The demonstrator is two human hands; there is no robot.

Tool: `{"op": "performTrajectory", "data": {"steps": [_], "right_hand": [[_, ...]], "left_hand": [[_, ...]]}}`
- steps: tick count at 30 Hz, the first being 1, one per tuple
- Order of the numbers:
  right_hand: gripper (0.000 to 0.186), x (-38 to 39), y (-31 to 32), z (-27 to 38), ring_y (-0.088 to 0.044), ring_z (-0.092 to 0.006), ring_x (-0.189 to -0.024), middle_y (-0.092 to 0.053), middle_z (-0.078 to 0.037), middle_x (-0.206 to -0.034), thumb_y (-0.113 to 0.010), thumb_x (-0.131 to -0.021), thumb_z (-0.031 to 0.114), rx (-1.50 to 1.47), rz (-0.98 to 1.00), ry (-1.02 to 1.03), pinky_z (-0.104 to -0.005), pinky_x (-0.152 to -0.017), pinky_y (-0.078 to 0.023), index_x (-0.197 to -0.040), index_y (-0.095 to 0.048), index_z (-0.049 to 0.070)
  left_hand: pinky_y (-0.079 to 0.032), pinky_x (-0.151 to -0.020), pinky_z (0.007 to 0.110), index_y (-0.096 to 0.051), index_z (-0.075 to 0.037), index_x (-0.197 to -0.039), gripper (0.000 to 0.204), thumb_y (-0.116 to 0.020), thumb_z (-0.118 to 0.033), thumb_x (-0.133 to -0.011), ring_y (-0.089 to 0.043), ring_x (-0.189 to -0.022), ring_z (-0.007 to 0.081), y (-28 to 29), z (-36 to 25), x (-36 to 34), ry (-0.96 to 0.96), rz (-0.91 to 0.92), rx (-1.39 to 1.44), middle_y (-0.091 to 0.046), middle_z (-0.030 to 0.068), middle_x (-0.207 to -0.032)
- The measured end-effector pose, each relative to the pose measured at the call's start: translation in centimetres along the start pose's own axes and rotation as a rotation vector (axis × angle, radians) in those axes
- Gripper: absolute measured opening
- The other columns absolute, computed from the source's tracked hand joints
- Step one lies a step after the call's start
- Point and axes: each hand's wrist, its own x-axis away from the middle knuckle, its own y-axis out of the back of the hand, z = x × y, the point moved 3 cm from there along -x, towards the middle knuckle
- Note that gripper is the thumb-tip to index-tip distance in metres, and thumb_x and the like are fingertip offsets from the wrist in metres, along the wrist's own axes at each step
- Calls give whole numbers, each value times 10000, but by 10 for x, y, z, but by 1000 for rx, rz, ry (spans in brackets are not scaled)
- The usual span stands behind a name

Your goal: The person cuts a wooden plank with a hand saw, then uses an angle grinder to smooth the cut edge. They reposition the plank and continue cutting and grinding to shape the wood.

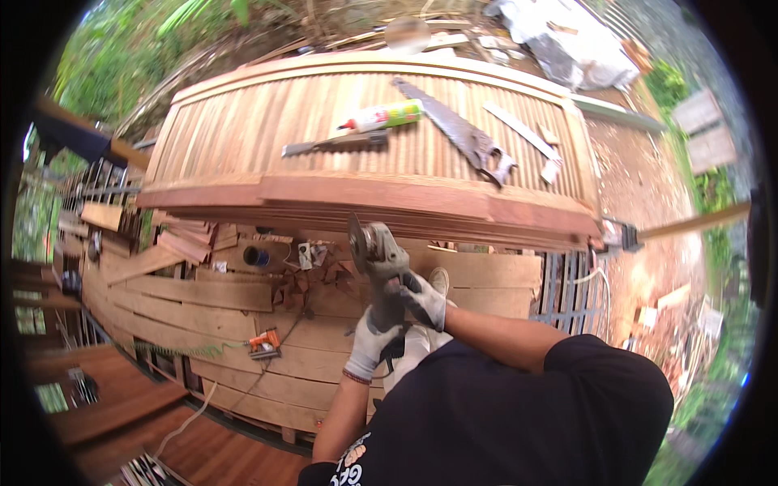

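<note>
A large slatted wooden door panel with a thick reddish frame (243, 138) lies flat across the upper middle of the view, serving as a bench for several tools. Below its near edge spreads a floor of loose pale wooden planks (203, 292), with offcuts and small scraps scattered over them.

On the panel's slats rests a long grey handsaw with a dark handle (458, 130), running diagonally toward the right. Just left of it lie a white and green glue tube with a red tip (381, 116) and, touching below it, a flat grey metal blade-like tool (332, 144). A thin pale wooden strip (523, 130) lies further right, apart from the saw.

The grey angle grinder with a round disc (374, 257) sits in front of the panel's near edge, disc up and tilted toward the frame; whether the disc touches the wood cannot be told. The left hand in a white work glove (371, 344) is clenched around the lower body of the grinder. The right hand in a grey and white glove (423, 298) grasps the grinder just below its head, its grip closed over the housing.

A small orange and black power tool (264, 343) lies on the planks at lower left, well apart from both hands.
</note>
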Motion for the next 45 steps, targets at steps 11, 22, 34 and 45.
{"op": "performTrajectory", "data": {"steps": [11,22,34,45], "right_hand": [[506,127,174,127,-696,-322,-1077,-685,-196,-1216,-507,-1079,367,-462,-410,396,-461,-955,-581,-1403,-515,-21],[657,187,317,106,-716,-323,-861,-693,-175,-1002,-556,-983,650,-638,-647,415,-461,-761,-615,-1239,-562,46],[488,144,336,157,-713,-278,-797,-662,-119,-962,-819,-875,234,-315,-794,138,-414,-679,-630,-1237,-547,50],[291,99,350,167,-737,-249,-716,-720,-110,-886,-806,-841,11,321,-731,-166,-374,-633,-628,-1087,-650,12]], "left_hand": [[-525,-1003,354,-501,-26,-1360,674,-851,-158,-800,-656,-1136,189,-262,-97,-64,-144,444,-316,-673,128,-1228],[-545,-930,438,-513,23,-1246,700,-796,-394,-761,-693,-1061,390,-404,-84,-96,-141,545,-860,-698,271,-1083],[-544,-945,463,-436,47,-1341,833,-809,-430,-768,-691,-1073,408,-402,-89,-124,-196,396,-830,-690,293,-1097],[-377,-1108,495,-695,-128,-1196,430,-539,-466,-981,-591,-1199,313,-180,-114,-250,-409,-361,-1174,-687,146,-1208]]}}
